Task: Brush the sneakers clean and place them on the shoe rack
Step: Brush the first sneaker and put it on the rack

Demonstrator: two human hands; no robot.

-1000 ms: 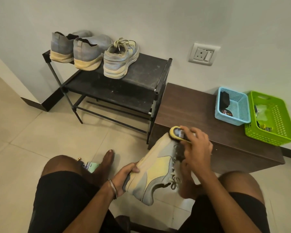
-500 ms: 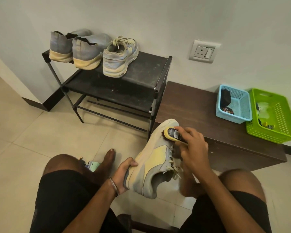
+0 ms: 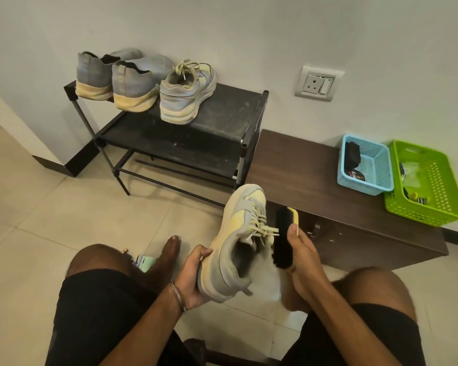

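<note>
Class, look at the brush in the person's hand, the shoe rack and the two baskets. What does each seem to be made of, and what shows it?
Brush: dense black bristles on a yellow back, probably plastic; it looks smooth.
Shoe rack: thin black tubes, likely metal, with a matt, dusty dark shelf, maybe fabric or board.
Blue basket and green basket: moulded plastic, judging by bright colour and perforated walls.

light: soft, even, indoor, dimmish | shadows: faint under rack (image 3: pixel 169 143) | glare: mild sheen on floor (image 3: pixel 37 220) | focus: slightly soft | edges: wide-angle bending
</note>
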